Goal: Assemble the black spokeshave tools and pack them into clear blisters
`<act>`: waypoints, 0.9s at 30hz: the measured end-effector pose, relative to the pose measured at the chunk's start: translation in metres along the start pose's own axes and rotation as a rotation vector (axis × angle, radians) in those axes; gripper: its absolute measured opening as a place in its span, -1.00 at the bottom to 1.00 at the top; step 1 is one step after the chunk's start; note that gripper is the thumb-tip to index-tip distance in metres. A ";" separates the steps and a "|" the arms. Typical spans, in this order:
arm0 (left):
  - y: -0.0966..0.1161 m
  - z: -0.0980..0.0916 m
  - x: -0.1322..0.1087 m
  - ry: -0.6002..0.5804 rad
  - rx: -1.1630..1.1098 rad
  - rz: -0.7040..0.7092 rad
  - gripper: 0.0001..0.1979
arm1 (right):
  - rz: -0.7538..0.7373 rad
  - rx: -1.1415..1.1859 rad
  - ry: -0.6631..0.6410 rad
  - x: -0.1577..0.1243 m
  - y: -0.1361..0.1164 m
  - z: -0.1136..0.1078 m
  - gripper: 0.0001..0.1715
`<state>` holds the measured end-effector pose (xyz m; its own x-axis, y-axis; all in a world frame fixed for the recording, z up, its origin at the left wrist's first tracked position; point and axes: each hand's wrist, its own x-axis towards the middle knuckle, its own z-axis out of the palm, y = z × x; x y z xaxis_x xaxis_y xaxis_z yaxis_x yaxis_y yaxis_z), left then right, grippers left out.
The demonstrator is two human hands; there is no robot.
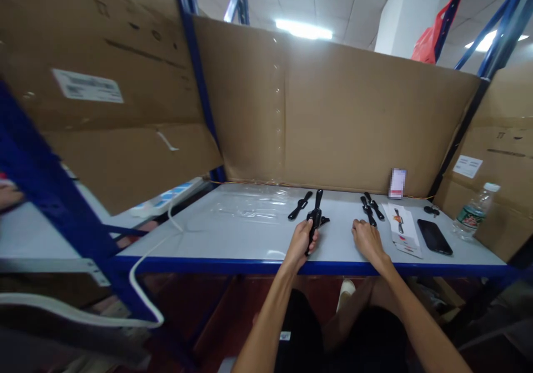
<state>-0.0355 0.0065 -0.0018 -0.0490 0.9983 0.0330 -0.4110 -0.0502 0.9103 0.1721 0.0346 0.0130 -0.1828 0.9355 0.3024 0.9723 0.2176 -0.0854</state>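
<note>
My left hand (302,240) is closed around the lower handle of a black spokeshave (316,215), which points up and away from me over the table. Behind it a small black piece (325,220) shows, partly hidden by the tool. Another black spokeshave (300,205) lies just to the left. At the right, two more lie side by side, a nearer spokeshave (367,209) and a farther spokeshave (375,206). My right hand (367,240) rests on the table by the nearer one's handle end, fingers curled. Whatever those fingers pinch, if anything, is hidden.
Right of my right hand lie printed cards (403,231), a dark phone (434,237), keys (432,211) and a water bottle (474,212). A lit phone (397,184) leans against the cardboard back wall (333,112). Clear plastic (250,203) and a power strip (169,196) are leftward.
</note>
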 end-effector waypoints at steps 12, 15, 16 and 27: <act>-0.001 0.001 0.001 -0.031 0.086 0.018 -0.49 | -0.148 1.215 0.079 0.036 -0.081 -0.020 -0.80; -0.001 0.002 0.002 -0.014 0.096 0.025 -0.49 | -0.192 1.170 0.061 0.046 -0.095 -0.017 -0.82; -0.001 0.002 0.002 -0.015 0.092 0.024 -0.49 | -0.193 1.146 0.063 0.048 -0.097 -0.014 -0.83; 0.000 0.003 0.005 -0.029 0.022 -0.024 -0.61 | -0.095 0.864 0.151 0.050 -0.097 0.008 -0.83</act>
<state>-0.0331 0.0120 -0.0007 -0.0126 0.9997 0.0228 -0.3913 -0.0259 0.9199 0.0674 0.0624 0.0283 -0.1765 0.8692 0.4620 0.4927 0.4843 -0.7229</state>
